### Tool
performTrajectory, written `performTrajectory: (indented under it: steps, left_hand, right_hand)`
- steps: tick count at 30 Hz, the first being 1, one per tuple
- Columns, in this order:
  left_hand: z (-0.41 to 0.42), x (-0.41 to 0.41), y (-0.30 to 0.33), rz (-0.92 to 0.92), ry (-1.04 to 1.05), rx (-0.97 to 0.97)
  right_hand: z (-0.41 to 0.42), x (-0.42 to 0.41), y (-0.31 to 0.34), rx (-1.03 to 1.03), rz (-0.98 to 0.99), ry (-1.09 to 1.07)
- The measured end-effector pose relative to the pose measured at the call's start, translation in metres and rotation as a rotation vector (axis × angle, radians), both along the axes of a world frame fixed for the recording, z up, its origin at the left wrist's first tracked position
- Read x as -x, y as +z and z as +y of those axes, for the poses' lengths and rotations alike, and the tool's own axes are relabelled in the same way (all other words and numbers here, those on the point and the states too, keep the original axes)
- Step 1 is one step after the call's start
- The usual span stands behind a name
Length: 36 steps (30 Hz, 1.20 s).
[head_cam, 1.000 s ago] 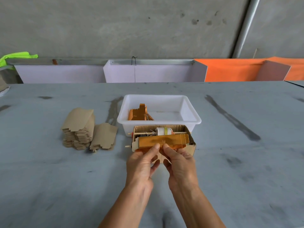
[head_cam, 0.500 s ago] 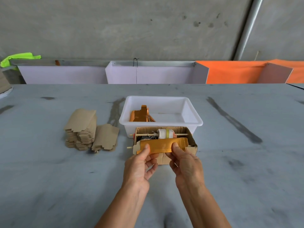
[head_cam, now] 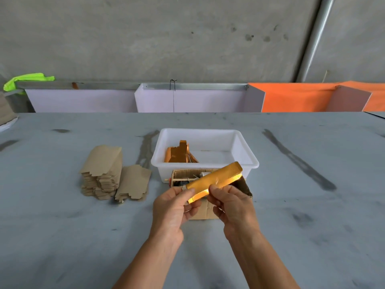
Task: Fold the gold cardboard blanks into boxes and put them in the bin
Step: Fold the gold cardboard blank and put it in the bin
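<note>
A long gold box [head_cam: 216, 179], folded shut, is held tilted above the table, its far end up toward the right. My left hand [head_cam: 174, 207] pinches its near left end between thumb and fingers. My right hand [head_cam: 231, 203] grips its near edge from the right. Behind it stands the white bin [head_cam: 248, 161] with a folded gold box [head_cam: 179, 152] leaning inside at the left. A stack of flat blanks [head_cam: 102, 172], brown side up, lies to the left, with a single loose blank [head_cam: 133, 182] beside it.
A small brown cardboard box [head_cam: 205, 210] with a spool and sticks inside sits under my hands, in front of the bin. White and orange panels [head_cam: 191, 100] stand along the table's far edge before a concrete wall. Dark smears mark the grey table [head_cam: 312, 205].
The gold box has been lifted off the brown cardboard box and turned from level to slanting, its right end raised toward the bin. Both hands moved up with it.
</note>
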<state>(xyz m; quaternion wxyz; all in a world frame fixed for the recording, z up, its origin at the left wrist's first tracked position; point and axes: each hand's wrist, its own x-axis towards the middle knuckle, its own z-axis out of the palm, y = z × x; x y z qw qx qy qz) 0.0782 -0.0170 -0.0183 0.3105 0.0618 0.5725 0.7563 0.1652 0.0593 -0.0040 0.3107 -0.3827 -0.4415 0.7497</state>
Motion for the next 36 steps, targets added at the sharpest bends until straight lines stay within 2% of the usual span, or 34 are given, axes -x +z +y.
performTrajectory:
  steps: [5,10,14,20,22,27,30,33,36]
  left_hand:
    - [0.016,0.017,0.014,0.054,0.069,0.111]
    - [0.042,0.037,0.025,0.208,0.161,0.208]
    - [0.062,0.062,0.03,0.529,0.105,0.355]
    - [0.094,0.098,0.025,1.074,0.002,0.81]
    - [0.102,0.104,0.02,1.172,-0.022,0.891]
    - [0.107,0.115,0.01,1.13,-0.125,0.889]
    - [0.103,0.115,0.01,1.161,-0.115,0.864]
    - [0.09,0.12,0.011,1.218,-0.049,0.845]
    - [0.069,0.125,0.017,1.143,-0.008,0.766]
  right_hand:
    - [0.021,0.022,0.019,-0.116,-0.08,-0.019]
    - [0.035,0.057,0.028,-0.266,-0.194,0.087]
    - [0.069,0.088,0.034,-0.339,-0.279,0.075]
    - [0.124,0.138,0.018,-0.372,-0.508,0.027]
    - [0.14,0.149,0.007,-0.398,-0.589,0.019]
    - [0.157,0.162,-0.011,-0.526,-0.824,0.097]
    - [0.148,0.163,-0.007,-0.737,-0.939,0.203]
    - [0.12,0.162,0.008,-0.951,-0.911,0.201]
    - [0.074,0.157,0.02,-1.101,-0.781,0.189]
